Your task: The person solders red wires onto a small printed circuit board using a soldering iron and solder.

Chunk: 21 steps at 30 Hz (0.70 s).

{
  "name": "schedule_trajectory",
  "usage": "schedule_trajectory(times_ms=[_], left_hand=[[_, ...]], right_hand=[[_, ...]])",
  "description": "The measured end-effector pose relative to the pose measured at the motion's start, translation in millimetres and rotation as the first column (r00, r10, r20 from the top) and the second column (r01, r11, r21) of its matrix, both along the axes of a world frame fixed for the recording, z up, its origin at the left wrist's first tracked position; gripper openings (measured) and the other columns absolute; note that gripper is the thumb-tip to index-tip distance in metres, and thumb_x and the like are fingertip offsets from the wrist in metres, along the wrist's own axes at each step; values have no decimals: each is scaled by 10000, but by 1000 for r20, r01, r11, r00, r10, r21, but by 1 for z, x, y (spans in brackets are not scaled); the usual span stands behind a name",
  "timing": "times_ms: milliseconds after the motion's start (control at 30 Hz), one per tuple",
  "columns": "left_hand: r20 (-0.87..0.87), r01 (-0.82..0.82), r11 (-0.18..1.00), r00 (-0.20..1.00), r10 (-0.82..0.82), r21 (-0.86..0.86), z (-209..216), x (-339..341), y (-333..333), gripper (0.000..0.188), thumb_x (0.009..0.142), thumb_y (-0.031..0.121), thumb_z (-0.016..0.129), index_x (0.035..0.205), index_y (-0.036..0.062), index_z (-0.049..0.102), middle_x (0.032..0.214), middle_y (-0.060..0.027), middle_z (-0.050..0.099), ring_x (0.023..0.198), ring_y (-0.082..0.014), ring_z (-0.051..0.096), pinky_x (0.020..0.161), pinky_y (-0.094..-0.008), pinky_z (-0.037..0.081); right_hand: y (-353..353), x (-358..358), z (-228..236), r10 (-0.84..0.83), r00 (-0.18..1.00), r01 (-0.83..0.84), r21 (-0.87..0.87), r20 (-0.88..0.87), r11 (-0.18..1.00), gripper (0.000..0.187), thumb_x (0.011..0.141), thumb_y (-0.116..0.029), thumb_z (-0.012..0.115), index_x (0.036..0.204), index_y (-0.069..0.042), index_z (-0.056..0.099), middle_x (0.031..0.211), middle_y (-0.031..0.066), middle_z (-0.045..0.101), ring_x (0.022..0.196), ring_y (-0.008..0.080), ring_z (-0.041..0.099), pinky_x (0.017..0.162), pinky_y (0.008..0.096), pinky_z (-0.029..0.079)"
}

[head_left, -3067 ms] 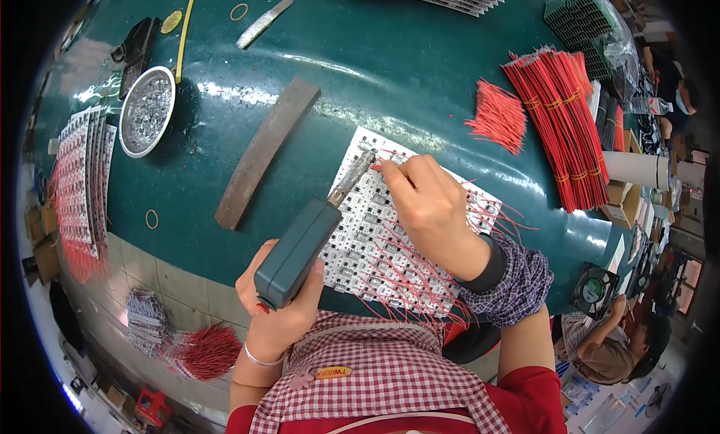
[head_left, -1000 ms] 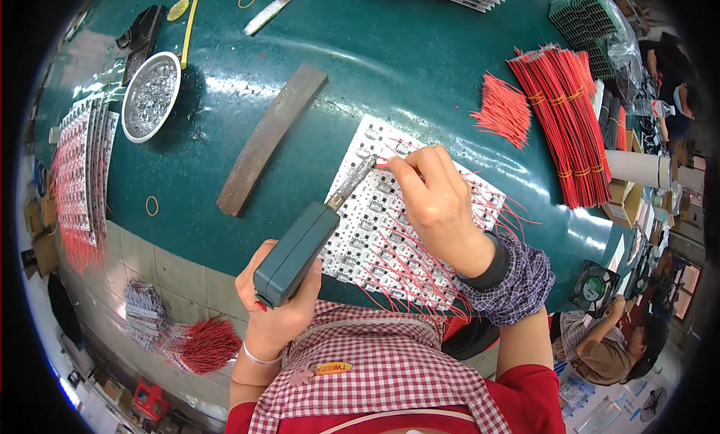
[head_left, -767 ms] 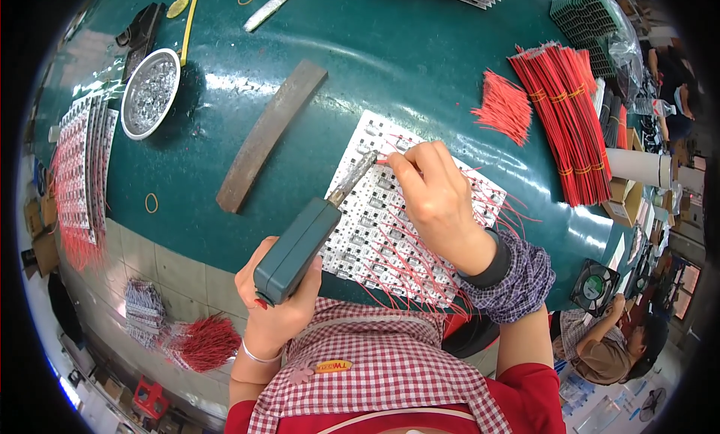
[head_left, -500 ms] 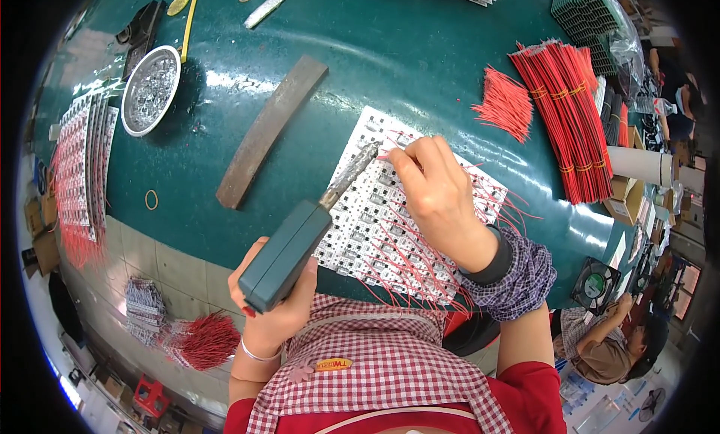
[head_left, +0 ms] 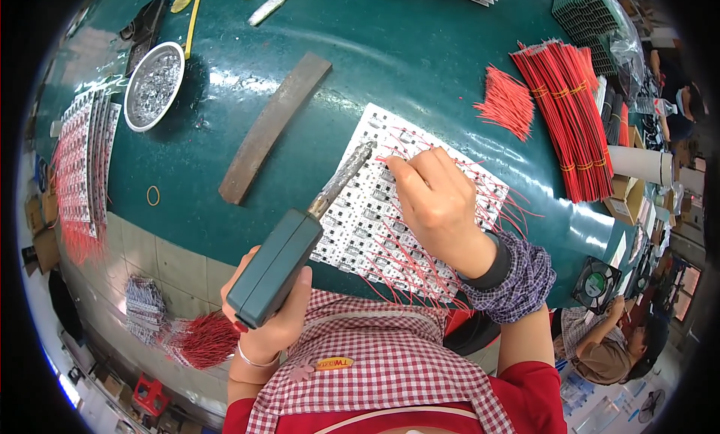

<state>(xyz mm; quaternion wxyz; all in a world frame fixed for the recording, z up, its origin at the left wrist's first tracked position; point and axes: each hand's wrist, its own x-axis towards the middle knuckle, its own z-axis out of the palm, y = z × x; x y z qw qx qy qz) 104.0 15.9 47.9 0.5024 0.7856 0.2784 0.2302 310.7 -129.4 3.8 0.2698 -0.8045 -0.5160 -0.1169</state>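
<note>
My left hand (head_left: 283, 323) is wrapped round the dark green body of a soldering gun (head_left: 275, 267). Its long, solder-coated tip points up and to the right, over a white panel of circuit boards (head_left: 351, 235). Thumb and forefinger of my right hand (head_left: 441, 203) are pinched together above the panel, at a thin red wire (head_left: 383, 159); the fingertips partly hide its end. The soldering tip ends a little left of those fingers. Many red wires trail from the panel's right and near sides, and part of the panel lies under my right hand.
A dark flat bar (head_left: 274, 130) and a white bowl of solder scraps (head_left: 154, 87) lie to the left. Wired panels (head_left: 86, 164) stand at the far left edge. Red wire bundles (head_left: 566, 119) and a loose wire pile (head_left: 504, 104) lie right. A person (head_left: 611, 348) sits at lower right.
The soldering gun has shifted slightly left and toward me, its tip drawing a little away from my right fingers. My right hand is slightly lower, still pinching.
</note>
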Motion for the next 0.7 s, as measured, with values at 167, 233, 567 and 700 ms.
schedule_trajectory(times_ms=[167,233,567,700], left_hand=[[-33,42,998,999,-41,37,-3,5,1,183,754,-85,758,934,-77,726,906,-163,719,704,-214,684,636,-294,547],[-39,65,996,997,-62,65,-4,7,2,183,751,-86,756,932,-77,726,904,-163,720,701,-213,685,635,-293,547],[-44,100,994,994,-98,41,-8,13,2,158,742,-93,747,891,-56,711,882,-139,704,707,-216,682,629,-299,540],[-48,109,991,993,-105,75,-10,15,3,159,741,-93,749,886,-45,707,870,-130,695,709,-212,679,623,-302,533]], right_hand=[[-1,-3,-1,19,998,-21,-32,-53,999,271,752,17,692,1023,6,692,792,69,476,727,214,555,572,336,461],[0,-3,-2,13,998,-15,-30,-61,999,268,756,29,690,1023,7,691,788,73,469,724,215,557,571,338,465],[1,-3,-3,15,999,-17,-36,-52,999,279,711,39,687,990,42,691,790,90,478,708,231,571,556,350,474],[1,-3,-3,20,998,-22,-35,-56,999,284,706,39,686,990,45,690,789,93,477,708,234,571,557,351,474]])
